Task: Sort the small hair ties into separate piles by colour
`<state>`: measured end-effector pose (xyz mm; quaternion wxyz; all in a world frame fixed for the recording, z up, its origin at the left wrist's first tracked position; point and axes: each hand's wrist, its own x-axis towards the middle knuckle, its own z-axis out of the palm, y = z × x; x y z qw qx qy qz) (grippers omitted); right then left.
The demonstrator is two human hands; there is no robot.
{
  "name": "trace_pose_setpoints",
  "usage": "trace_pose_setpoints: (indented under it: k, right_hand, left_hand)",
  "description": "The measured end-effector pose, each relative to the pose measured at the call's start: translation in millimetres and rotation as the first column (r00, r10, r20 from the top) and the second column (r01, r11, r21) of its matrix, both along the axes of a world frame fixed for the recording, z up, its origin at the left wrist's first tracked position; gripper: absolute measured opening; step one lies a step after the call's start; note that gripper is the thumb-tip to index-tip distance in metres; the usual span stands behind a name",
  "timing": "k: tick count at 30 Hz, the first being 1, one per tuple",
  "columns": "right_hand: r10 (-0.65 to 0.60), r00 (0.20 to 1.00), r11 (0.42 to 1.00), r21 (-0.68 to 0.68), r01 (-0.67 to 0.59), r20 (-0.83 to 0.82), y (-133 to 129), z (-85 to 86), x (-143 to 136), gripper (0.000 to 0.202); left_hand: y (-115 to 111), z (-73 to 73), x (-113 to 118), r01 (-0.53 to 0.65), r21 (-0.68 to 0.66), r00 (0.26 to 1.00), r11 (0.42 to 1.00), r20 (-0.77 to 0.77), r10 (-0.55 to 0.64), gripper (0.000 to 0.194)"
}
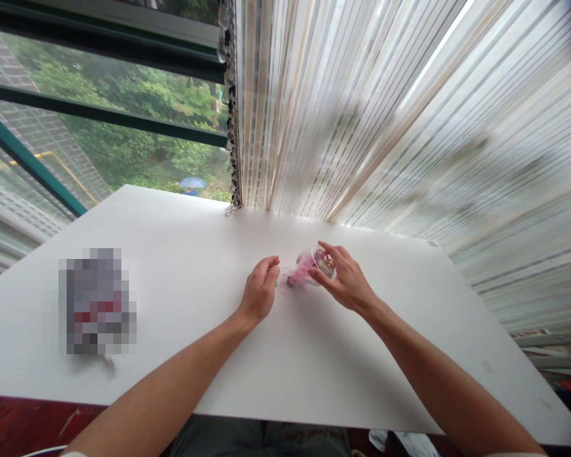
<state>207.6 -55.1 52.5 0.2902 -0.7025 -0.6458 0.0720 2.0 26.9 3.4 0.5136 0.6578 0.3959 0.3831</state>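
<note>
My right hand (346, 279) curves its thumb and fingers around a small clear round container (324, 261), tilted on its side, with reddish and gold bits showing inside. Pink wispy, fluffy-looking material (304, 265) lies against the container and spreads toward my left hand. Within it is a small dark-and-pale detail too blurred to name. My left hand (261, 285) rests just left of the pink material with its fingers curled together. A speck of green shows by its fingertips; what the hand holds, if anything, is hidden.
The white table (209, 247) reaches to a window (124, 120) and a striped string curtain (361, 108). A pixelated grey and red item (95, 304) lies on the left, with a small pale thing (108, 360) below it. A ring-like clip (232, 209) hangs at the curtain's edge.
</note>
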Motion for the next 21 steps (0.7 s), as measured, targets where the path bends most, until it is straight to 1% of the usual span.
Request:
trace_pose_setpoints:
  k: [17,21]
  right_hand:
    - [-0.043,0.997,0.999,0.018,0.042,0.063,-2.3,8.4,9.1,0.078]
    - [-0.037,0.997,0.999,0.013,0.036,0.065,-2.1,9.4,10.1,0.079]
  left_hand:
    - [0.2,-0.6,-0.3,0.006,0.008,1.0,1.0,-0.015,-0.006,0.038]
    - [0.1,-0.8,-0.4,0.004,0.009,1.0,1.0,-0.023,-0.004,0.037]
